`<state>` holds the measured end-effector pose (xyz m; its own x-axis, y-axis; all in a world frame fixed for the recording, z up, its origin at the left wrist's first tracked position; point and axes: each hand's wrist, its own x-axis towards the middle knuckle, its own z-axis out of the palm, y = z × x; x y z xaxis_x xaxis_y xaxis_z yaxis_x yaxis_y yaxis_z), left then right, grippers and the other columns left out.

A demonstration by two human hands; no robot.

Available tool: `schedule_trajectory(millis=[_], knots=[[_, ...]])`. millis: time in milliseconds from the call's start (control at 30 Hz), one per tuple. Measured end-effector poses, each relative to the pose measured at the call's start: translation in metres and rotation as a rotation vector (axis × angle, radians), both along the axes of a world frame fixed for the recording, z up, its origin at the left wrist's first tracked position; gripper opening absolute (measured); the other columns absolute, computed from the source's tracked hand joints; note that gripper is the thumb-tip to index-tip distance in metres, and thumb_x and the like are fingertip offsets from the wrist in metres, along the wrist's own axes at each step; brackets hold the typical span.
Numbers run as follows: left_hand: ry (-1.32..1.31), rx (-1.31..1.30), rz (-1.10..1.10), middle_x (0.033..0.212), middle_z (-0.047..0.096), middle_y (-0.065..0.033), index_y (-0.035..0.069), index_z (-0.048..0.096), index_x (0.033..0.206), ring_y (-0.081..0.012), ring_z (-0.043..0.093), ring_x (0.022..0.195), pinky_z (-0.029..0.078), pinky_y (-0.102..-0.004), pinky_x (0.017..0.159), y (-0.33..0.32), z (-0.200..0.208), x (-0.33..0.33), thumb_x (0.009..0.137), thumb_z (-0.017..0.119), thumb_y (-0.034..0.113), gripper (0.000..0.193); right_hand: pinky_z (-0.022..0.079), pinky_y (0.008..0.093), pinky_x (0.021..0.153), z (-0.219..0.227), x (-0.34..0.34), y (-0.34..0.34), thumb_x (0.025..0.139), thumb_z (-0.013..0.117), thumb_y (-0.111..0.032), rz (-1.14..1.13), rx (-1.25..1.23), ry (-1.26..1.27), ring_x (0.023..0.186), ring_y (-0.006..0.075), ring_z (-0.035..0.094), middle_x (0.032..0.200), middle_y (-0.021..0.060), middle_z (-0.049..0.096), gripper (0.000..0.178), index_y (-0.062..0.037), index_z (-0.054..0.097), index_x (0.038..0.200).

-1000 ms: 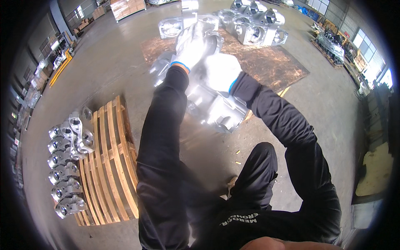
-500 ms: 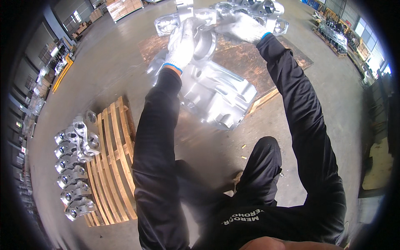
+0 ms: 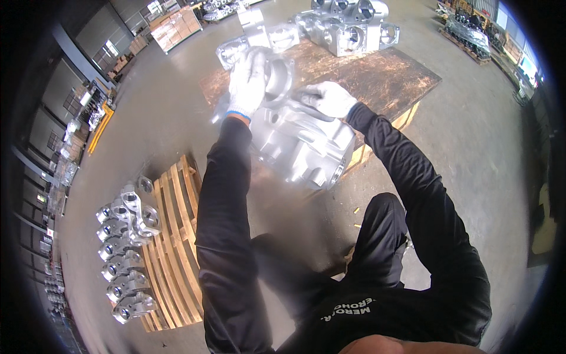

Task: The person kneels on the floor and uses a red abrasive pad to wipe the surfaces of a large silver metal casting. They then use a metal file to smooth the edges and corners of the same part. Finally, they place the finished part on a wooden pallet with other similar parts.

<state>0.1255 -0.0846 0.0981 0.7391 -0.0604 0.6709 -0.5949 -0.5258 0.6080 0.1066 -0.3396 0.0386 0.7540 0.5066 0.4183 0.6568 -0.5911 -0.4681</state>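
Note:
My left hand (image 3: 247,85), in a white glove with a blue cuff edge, grips the ring-shaped end of a silver metal casting (image 3: 279,78). Below it lies a large, ribbed silver casting (image 3: 300,144) with round openings; whether the ring belongs to it I cannot tell. Just above this block's upper right side is my right hand (image 3: 331,99), also gloved, its fingers curled in toward the left. A grey strip shows along those fingers, too blurred to name. Glare washes out parts of the metal and the left glove.
Several more silver castings (image 3: 354,38) stand at the far side of the brown board (image 3: 392,74). To the left, castings (image 3: 127,277) are lined up beside a slatted wooden pallet (image 3: 171,248). Stacked cartons (image 3: 175,26) are farther back; my knee (image 3: 383,236) is near the board.
My right hand has come back from the far castings, down to the big block. The left hand stays on the ring-shaped part. The whole view has shifted slightly.

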Motion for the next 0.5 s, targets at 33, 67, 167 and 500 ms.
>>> schedule_trajectory(millis=[33,67,167,500], knots=[[-0.114,0.065,-0.028,0.141,0.059,-0.0190,0.010,0.063,0.135,-0.0386,0.050,0.136,0.036,-0.0473,0.116,0.001,0.001,0.000,0.108,0.047,0.041,0.045,0.053,0.0400,0.099,0.002,-0.005,-0.011,0.100,0.060,-0.032,-0.041,0.075,0.078,0.113,0.0338,0.069,0.122,0.0198,0.072,0.041,-0.0096,0.069,0.133],[-0.155,0.131,-0.021,0.140,0.060,-0.0188,0.011,0.064,0.133,-0.0388,0.051,0.135,0.037,-0.0478,0.116,0.000,0.002,-0.001,0.107,0.049,0.039,0.042,0.053,0.0392,0.098,0.002,-0.012,-0.022,0.101,0.059,-0.035,-0.048,0.155,0.142,0.112,0.0324,0.070,0.120,0.0202,0.073,0.043,-0.0079,0.068,0.133],[-0.223,0.246,0.082,0.135,0.062,-0.0168,0.013,0.065,0.128,-0.0398,0.055,0.130,0.041,-0.0487,0.112,-0.003,0.006,-0.006,0.104,0.055,0.032,0.032,0.053,0.0362,0.098,-0.014,-0.033,-0.056,0.104,0.057,-0.043,-0.162,0.381,0.710,0.116,0.0259,0.068,0.125,0.0206,0.070,0.055,-0.0017,0.060,0.141],[-0.194,0.219,0.118,0.137,0.060,-0.0136,0.014,0.066,0.126,-0.0385,0.056,0.127,0.043,-0.0488,0.109,-0.015,0.014,-0.033,0.100,0.060,0.033,0.033,0.043,0.0375,0.113,-0.080,-0.114,-0.052,0.106,0.058,-0.041,0.041,0.687,0.571,0.134,0.0261,0.056,0.149,0.0203,0.057,0.062,0.0043,0.052,0.148]])
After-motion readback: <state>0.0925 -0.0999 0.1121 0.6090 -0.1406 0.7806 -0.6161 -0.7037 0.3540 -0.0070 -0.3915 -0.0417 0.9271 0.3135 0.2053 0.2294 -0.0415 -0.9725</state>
